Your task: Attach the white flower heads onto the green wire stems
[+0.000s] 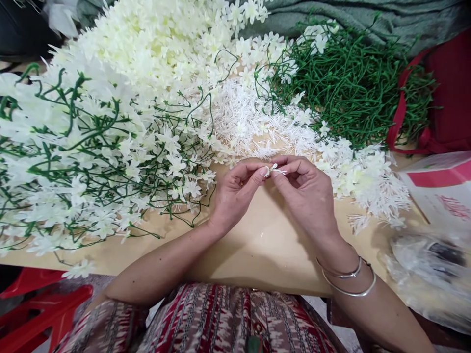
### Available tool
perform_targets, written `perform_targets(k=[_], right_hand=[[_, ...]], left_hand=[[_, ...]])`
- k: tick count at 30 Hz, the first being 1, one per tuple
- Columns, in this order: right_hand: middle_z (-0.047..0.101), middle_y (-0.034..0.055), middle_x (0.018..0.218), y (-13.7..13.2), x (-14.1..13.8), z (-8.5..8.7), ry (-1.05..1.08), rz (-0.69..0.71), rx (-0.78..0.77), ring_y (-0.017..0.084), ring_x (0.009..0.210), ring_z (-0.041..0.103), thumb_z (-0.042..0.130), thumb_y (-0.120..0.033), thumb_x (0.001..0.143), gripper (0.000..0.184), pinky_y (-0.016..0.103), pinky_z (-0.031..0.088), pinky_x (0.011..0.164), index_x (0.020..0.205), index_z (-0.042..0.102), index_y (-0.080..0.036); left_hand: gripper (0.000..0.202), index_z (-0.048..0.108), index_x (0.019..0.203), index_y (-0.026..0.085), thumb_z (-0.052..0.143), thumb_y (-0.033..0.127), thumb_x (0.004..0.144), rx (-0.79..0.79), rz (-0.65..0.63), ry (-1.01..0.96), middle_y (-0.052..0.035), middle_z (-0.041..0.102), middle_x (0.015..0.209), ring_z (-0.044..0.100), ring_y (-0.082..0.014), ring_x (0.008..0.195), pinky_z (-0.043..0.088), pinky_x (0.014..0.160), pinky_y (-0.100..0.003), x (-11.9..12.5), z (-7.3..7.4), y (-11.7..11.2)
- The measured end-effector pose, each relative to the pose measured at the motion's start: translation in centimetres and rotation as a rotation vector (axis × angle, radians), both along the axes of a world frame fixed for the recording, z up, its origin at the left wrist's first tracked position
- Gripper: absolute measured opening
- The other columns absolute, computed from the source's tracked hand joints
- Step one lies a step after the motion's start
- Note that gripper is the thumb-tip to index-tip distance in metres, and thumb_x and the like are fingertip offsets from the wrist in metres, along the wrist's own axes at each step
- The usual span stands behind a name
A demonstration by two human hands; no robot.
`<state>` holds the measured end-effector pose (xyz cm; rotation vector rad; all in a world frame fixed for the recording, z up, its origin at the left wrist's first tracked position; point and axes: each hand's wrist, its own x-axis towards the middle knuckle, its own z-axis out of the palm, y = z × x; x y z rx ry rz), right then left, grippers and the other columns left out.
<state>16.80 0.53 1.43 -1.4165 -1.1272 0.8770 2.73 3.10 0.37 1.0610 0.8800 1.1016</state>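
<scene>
Over the table's near middle, my left hand [238,189] and my right hand [307,191] meet fingertip to fingertip. Both pinch a small white artificial flower piece [274,169], mostly hidden by the fingers. Just beyond them lies a heap of thin white plastic stamens [243,115]. To the left spreads a big pile of white artificial flowers on green stems [136,169]. Loose white petals [158,44] are heaped behind it. Bare green plastic stems [353,83] form a tangle at the back right, and more white blossoms [353,171] lie right of my right hand.
The pale tabletop [253,250] shows in front of me. At right are a red bag [451,93], a white and pink box [445,186] and a clear plastic bag [427,274]. Grey-green cloth [368,19] lies behind. A red plastic stool [59,309] stands below left.
</scene>
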Motion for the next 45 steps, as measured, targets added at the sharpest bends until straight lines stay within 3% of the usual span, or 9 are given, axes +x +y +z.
perform_targets(k=[10,16,22,28,35,38,41,45], right_hand=[[0.071,0.0066,0.104,0.0,-0.3,0.0,-0.023,0.007,0.03,0.024,0.103,0.069,0.076,-0.029,0.087,0.015,0.048,0.055,0.097,0.08,0.064,-0.024],[0.072,0.0048,0.1,0.2,-0.1,0.2,0.009,-0.007,0.006,0.021,0.098,0.069,0.078,-0.033,0.085,0.018,0.043,0.056,0.092,0.078,0.065,-0.023],[0.072,0.0056,0.101,0.2,-0.1,0.3,0.028,0.045,-0.018,0.022,0.1,0.069,0.078,-0.037,0.086,0.02,0.044,0.057,0.091,0.077,0.066,-0.024],[0.072,0.0063,0.102,0.1,-0.1,-0.1,-0.049,0.001,0.027,0.023,0.102,0.069,0.074,-0.027,0.087,0.014,0.047,0.055,0.096,0.078,0.064,-0.024],[0.072,0.0051,0.102,0.1,-0.1,-0.4,-0.047,0.038,0.034,0.022,0.103,0.069,0.074,-0.026,0.088,0.014,0.042,0.055,0.096,0.08,0.063,-0.024],[0.072,0.0039,0.103,0.2,0.2,-0.2,0.028,0.051,0.016,0.019,0.096,0.069,0.075,-0.024,0.088,0.009,0.039,0.057,0.089,0.091,0.067,-0.025],[0.072,0.0032,0.108,0.3,0.8,0.0,0.01,0.097,0.03,0.02,0.099,0.07,0.077,-0.021,0.086,0.018,0.039,0.057,0.09,0.102,0.07,-0.027],[0.075,0.0034,0.103,0.5,1.5,-0.2,-0.097,0.12,0.099,0.023,0.105,0.071,0.078,-0.023,0.086,0.005,0.044,0.055,0.096,0.086,0.073,-0.026]], left_hand=[[0.025,0.079,0.093,0.023,0.08,0.048,0.089,-0.028,0.002,-0.003,-0.0017,0.078,0.091,0.069,-0.0129,0.082,0.059,0.08,-0.027,-0.1,0.0,0.2],[0.028,0.076,0.093,0.021,0.08,0.048,0.088,-0.084,-0.002,-0.017,-0.0023,0.078,0.091,0.071,-0.0137,0.082,0.061,0.081,-0.028,-0.2,0.3,0.3],[0.028,0.077,0.093,0.021,0.079,0.049,0.089,-0.049,-0.007,-0.001,-0.0018,0.078,0.09,0.07,-0.0134,0.081,0.06,0.08,-0.028,-0.2,0.1,0.3],[0.024,0.079,0.093,0.023,0.078,0.047,0.09,0.02,-0.029,0.008,-0.0019,0.077,0.093,0.069,-0.0138,0.084,0.059,0.081,-0.029,-0.1,0.0,0.1],[0.024,0.079,0.094,0.022,0.077,0.046,0.091,0.023,-0.029,0.034,-0.0036,0.078,0.096,0.069,-0.0143,0.084,0.06,0.082,-0.029,-0.1,0.0,0.1],[0.026,0.078,0.094,0.022,0.077,0.049,0.091,0.034,-0.037,0.012,-0.0033,0.078,0.097,0.07,-0.0143,0.086,0.06,0.083,-0.028,-0.1,-0.1,0.0],[0.028,0.077,0.095,0.022,0.075,0.05,0.092,0.048,-0.038,0.045,-0.0027,0.077,0.095,0.07,-0.0147,0.088,0.058,0.084,-0.027,-0.2,-0.3,-0.1],[0.025,0.074,0.104,0.02,0.069,0.044,0.098,0.108,-0.072,0.105,-0.004,0.076,0.099,0.071,-0.016,0.093,0.058,0.088,-0.029,-0.4,-0.4,-0.5]])
